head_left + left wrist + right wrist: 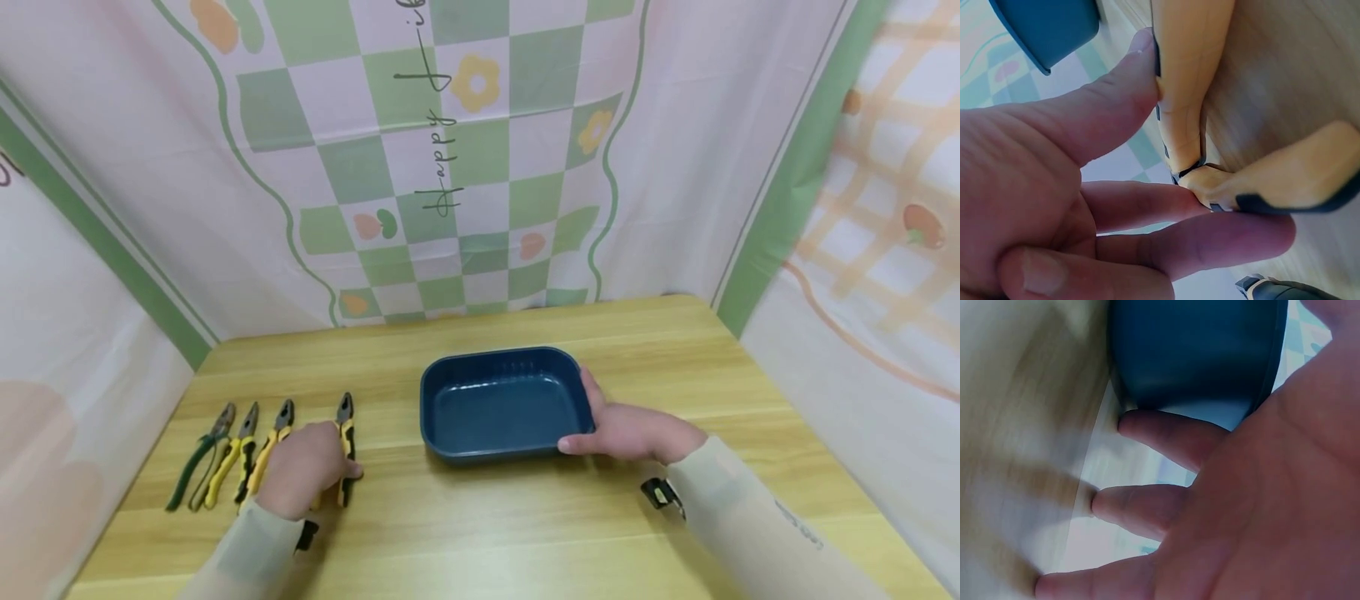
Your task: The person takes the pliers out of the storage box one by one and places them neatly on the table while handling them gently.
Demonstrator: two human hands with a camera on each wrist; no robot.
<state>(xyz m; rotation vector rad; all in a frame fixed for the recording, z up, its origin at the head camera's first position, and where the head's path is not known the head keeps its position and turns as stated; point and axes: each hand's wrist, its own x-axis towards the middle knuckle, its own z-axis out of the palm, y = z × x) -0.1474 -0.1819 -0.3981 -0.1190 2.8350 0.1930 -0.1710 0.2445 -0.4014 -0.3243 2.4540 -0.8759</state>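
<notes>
My left hand is over the rightmost pliers, whose dark jaws point toward the back of the table. In the left wrist view, the thumb presses on one yellow-and-black handle while the fingers lie against the other, spread handle. At the right end of a dark blue rectangular dish, my right hand holds the wall, thumb over the rim and fingers outside. The right wrist view shows those fingers extended, tips down at the wooden tabletop.
Left of my left hand lie green-handled pliers, yellow-and-black pliers and another yellow-handled pair, side by side. The wooden table ends at a patterned cloth behind, with more cloth at both sides.
</notes>
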